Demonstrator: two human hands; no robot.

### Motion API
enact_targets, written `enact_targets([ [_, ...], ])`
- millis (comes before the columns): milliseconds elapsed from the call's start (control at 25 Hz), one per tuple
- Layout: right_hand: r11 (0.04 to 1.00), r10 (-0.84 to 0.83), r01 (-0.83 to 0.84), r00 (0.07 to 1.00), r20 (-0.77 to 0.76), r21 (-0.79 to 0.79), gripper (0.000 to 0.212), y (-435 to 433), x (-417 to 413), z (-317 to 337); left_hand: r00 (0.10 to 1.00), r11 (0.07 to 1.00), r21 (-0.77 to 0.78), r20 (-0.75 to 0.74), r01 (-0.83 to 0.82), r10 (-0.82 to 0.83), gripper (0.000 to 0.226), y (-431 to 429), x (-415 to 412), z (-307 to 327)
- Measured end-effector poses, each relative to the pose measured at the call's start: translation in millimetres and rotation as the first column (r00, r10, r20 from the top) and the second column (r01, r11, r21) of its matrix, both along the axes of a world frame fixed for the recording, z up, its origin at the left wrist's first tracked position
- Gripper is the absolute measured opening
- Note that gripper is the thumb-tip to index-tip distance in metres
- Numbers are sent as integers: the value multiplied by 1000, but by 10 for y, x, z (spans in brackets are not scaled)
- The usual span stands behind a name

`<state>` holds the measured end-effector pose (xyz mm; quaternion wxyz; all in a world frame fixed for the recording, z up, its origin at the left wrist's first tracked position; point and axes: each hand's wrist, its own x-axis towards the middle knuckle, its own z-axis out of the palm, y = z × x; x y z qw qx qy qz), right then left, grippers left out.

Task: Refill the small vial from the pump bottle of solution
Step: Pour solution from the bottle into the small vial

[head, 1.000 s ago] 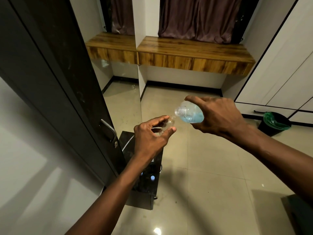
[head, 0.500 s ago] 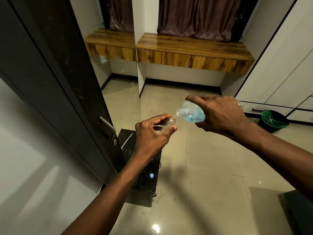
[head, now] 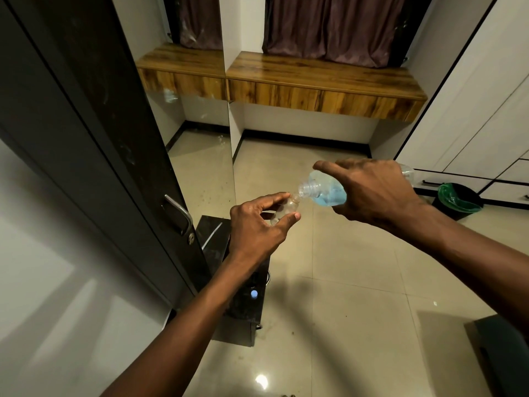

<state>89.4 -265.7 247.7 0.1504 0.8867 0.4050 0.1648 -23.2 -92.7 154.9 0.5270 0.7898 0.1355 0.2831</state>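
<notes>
1. Room: glossy beige tile floor (head: 343, 282); wood counter (head: 315, 81) at back wall under brown curtains (head: 329, 27); dark door (head: 114, 138) w/ metal handle (head: 181, 210) at left; bin (head: 458, 199) w/ green liner at right.
2. Small vial (head: 283, 209) pinched betw. left hand (head: 254, 227) thumb & fingers, tilted, held in air over floor.
3. Right hand (head: 375, 193) grips pump bottle (head: 325, 190), tipped sideways, blue soln inside; open threaded neck at vial's mouth.

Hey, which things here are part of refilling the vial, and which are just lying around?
In the job: small vial, held in the left hand; bottle of blue solution, tilted in the right hand, its neck at the vial's mouth.
Lying about: bin with green liner; dark stand; wooden shelf; curtains.
</notes>
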Motion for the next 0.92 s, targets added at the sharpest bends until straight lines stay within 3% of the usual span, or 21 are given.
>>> enact_targets([
  [920, 1000, 5, -5, 1000, -7, 2, 86, -7, 20, -13, 1000, 1000, 29, 13, 8, -9, 42, -5, 1, -58],
])
